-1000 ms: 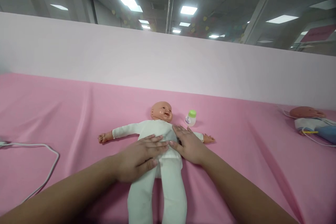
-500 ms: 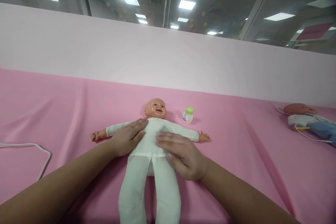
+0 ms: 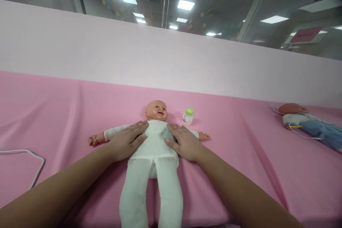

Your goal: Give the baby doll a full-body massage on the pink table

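A baby doll [image 3: 153,142] with a white cloth body lies on its back, arms spread, its head toward the wall. My left hand [image 3: 127,141] rests flat on the doll's chest and shoulder at the left side, fingers stretched out. On the opposite side, my right hand [image 3: 185,141] lies flat over the other shoulder and upper arm, with its thumb apart on the chest. Just beyond my right hand, a small clear bottle [image 3: 187,117] with a green cap stands upright near the doll's head.
Pink cloth [image 3: 229,171] covers the surface, with a few folds. A white cable [image 3: 40,164] lies at the left. Toward the right edge is a second doll [image 3: 315,124] in blue and white, with a thin cord. A pale wall panel [image 3: 160,57] runs along the back.
My right hand has moved up and outward from the middle of the doll's belly to its shoulder. My left hand stays on the doll. The view has shifted slightly to the right.
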Motion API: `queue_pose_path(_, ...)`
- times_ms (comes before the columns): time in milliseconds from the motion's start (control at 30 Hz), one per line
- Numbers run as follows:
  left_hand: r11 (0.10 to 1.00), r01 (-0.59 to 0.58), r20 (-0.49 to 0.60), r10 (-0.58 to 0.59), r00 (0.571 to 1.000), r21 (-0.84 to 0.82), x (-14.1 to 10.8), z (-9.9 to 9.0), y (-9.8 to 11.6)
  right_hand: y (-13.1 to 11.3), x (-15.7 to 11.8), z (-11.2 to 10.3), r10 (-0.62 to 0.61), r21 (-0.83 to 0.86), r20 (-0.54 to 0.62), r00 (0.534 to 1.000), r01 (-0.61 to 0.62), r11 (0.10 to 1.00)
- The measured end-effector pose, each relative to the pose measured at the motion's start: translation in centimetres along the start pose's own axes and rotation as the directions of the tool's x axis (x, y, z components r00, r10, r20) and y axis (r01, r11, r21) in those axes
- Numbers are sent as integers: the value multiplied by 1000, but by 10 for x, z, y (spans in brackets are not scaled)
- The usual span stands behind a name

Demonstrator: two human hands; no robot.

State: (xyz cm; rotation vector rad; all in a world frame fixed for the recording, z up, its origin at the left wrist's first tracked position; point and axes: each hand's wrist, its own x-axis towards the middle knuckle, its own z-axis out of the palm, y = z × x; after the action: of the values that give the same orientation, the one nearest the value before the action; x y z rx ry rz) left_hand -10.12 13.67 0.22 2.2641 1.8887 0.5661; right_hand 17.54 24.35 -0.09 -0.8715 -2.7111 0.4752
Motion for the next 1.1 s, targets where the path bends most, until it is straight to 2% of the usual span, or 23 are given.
queue_pose_path(67, 997, -76, 24, 76, 997, 15, -8, -9, 12, 4, 1, -1, 72, -38, -27, 997, -73, 997)
queue_pose_path(133, 976, -218, 65, 218, 974, -18, -18, -19, 29, 6, 2, -1, 116, -60, -48, 992, -119, 991)
queue_pose_path(200, 928, -355, 100, 366, 925, -112, -28, -26, 45, 6, 2, -2, 127, -64, -62, 990, -131, 989)
queue_pose_path(267, 849, -476, 97, 507, 857, -230, -33, -30, 56, 6, 2, -2, 118, -57, -76, 990, -123, 991)
queue_pose_path(333, 788, -527, 82, 576, 813, -318, -31, -28, 58, 7, 2, -2, 110, -50, -83, 990, -115, 992)
queue_pose_path(367, 781, -524, 84, 581, 810, -340, -28, -25, 55, 8, 2, -2, 110, -48, -81, 991, -114, 992)
queue_pose_path(433, 815, -476, 99, 531, 842, -330, -19, -18, 43, 9, 1, -1, 120, -42, -69, 990, -123, 991)
queue_pose_path(533, 903, -362, 115, 395, 911, -233, -5, -8, 21, 9, -1, -1, 133, -29, -45, 990, -134, 991)
queue_pose_path(633, 971, -216, 75, 224, 972, -105, 5, -2, 4, 4, -5, -2, 106, 5, -52, 993, -106, 994)
queue_pose_path(700, 995, -93, 22, 94, 995, -25, 9, 1, -4, -2, -10, -2, 57, 42, -88, 995, -54, 998)
queue_pose_path(800, 998, 48, -28, -46, 999, 52, 12, 5, -9, -16, -19, -1, -138, 99, -130, 982, 151, 984)
queue_pose_path(867, 994, 80, -37, -77, 996, 76, 13, 6, -11, -28, -25, 0, -324, 147, -131, 937, 341, 928)
queue_pose_path(933, 993, 80, -42, -77, 996, 88, 14, 8, -12, -38, -31, 0, -467, 210, -106, 878, 478, 853)
queue_pose_path(1000, 993, 74, -44, -70, 997, 96, 13, 8, -11, -45, -33, 0, -520, 261, -51, 853, 514, 817)
queue_pose_path(1100, 993, 72, -42, -68, 997, 94, 12, 9, -10, -44, -27, -3, -456, 263, 59, 888, 426, 866)
